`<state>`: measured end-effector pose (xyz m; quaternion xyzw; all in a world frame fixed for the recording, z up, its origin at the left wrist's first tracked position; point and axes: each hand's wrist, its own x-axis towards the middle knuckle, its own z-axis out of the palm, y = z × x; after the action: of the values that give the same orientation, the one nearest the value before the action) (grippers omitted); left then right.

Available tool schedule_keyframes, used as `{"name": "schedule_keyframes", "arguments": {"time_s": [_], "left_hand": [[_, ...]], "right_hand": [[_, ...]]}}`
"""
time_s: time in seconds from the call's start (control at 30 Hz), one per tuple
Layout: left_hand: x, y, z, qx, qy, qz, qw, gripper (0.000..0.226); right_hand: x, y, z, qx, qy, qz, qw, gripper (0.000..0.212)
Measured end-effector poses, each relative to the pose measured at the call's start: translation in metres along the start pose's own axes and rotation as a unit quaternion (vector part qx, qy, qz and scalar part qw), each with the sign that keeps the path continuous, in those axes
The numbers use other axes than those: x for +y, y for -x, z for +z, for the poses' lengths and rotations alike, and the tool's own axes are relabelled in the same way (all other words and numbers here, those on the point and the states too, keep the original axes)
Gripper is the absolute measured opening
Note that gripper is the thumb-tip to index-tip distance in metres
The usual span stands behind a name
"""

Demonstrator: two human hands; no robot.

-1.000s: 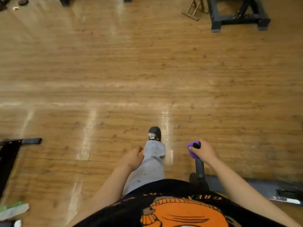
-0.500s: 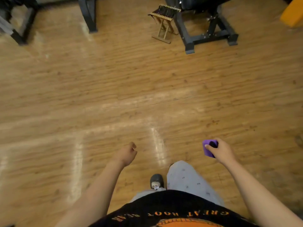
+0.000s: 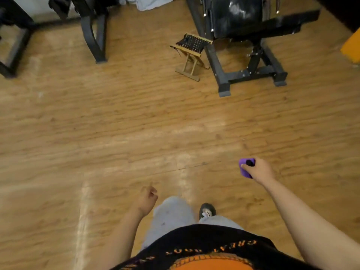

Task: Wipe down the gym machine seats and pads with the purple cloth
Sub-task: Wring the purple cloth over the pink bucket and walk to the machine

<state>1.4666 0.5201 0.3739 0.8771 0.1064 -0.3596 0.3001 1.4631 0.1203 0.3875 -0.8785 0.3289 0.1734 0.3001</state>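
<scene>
Wood-plank floor (image 3: 136,123) is spread across the whole view. At four o'clock the purple cloth (image 3: 245,171) is gripped, bunched up, in the right hand (image 3: 260,170). The left hand (image 3: 147,199) is seen near six o'clock, its fingers loosely curled with nothing held. A dark shoe (image 3: 206,210) is placed just right of it. At one o'clock, well apart from the cloth, a black gym machine (image 3: 251,73) with a scuffed pad (image 3: 236,14) is seen, and a small folding stool (image 3: 191,53) is set just beside its frame.

The bunched purple cloth (image 3: 245,170) differs from the brown wood-grain plank floor (image 3: 136,123), black metal gym machine (image 3: 236,16) and grey trousers (image 3: 171,215).
</scene>
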Motion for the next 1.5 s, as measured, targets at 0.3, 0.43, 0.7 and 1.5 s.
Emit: {"name": "schedule_keyframes", "arguments": {"time_s": [0.3, 0.43, 0.7, 1.5], "left_hand": [[0.107, -0.185, -0.103, 0.015, 0.037, -0.017, 0.999, 0.012], [0.188, -0.291, -0.199, 0.006, -0.066, 0.03, 0.997, 0.03], [0.391, -0.482, -0.34, 0.038, -0.121, 0.147, 0.981, 0.031], [0.719, -0.881, -0.481, -0.085, -0.345, 0.206, 0.912, 0.042]], "right_hand": [[-0.144, -0.183, -0.016, -0.011, 0.004, 0.012, 1.0, 0.028], [-0.189, -0.229, -0.003, -0.041, -0.024, 0.077, 0.996, 0.025], [-0.286, -0.368, -0.061, 0.024, -0.088, 0.148, 0.985, 0.025], [-0.56, -0.846, -0.236, 0.067, -0.165, 0.197, 0.964, 0.021]]}}
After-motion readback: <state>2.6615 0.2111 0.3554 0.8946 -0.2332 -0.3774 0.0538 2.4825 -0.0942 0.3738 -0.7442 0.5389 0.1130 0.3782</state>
